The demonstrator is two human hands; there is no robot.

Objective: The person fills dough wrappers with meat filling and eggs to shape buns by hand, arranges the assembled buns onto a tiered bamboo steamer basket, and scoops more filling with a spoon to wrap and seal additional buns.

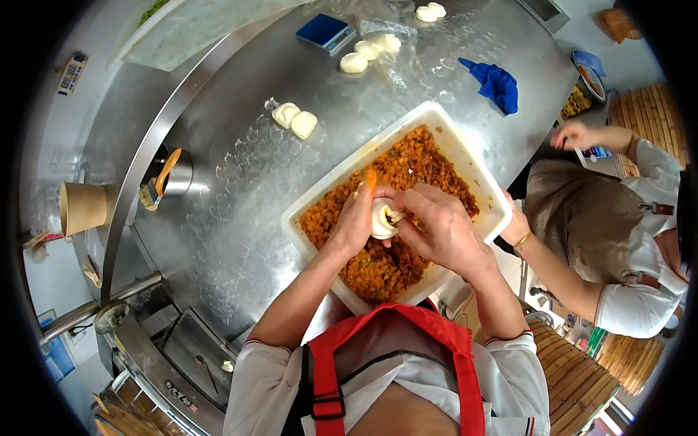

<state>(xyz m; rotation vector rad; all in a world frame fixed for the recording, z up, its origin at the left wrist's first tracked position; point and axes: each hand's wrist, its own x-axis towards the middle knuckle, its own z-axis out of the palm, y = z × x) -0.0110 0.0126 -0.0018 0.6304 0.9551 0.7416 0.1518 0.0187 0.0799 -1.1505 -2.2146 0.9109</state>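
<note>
A half-closed dough bun (pixel 381 220) with a dark opening at its top is held above the tray of filling. My left hand (pixel 354 221) cups the bun from the left, its thumb upright with an orange smear near the tip. From the right, the fingers of my right hand (pixel 445 229) are pinched on the bun's pleated rim. Below both hands lies chopped orange-brown filling (pixel 418 163) in a white rectangular tray (pixel 496 200). The filling inside the bun is hard to make out.
Dough pieces (pixel 294 120) lie on the steel table (pixel 240 240), with more dough (pixel 354 63) by a blue scale (pixel 325 32). A blue cloth (pixel 497 86) is at the right. A co-worker's hand (pixel 515 224) is at the tray's right corner. A metal pot (pixel 180 174) stands left.
</note>
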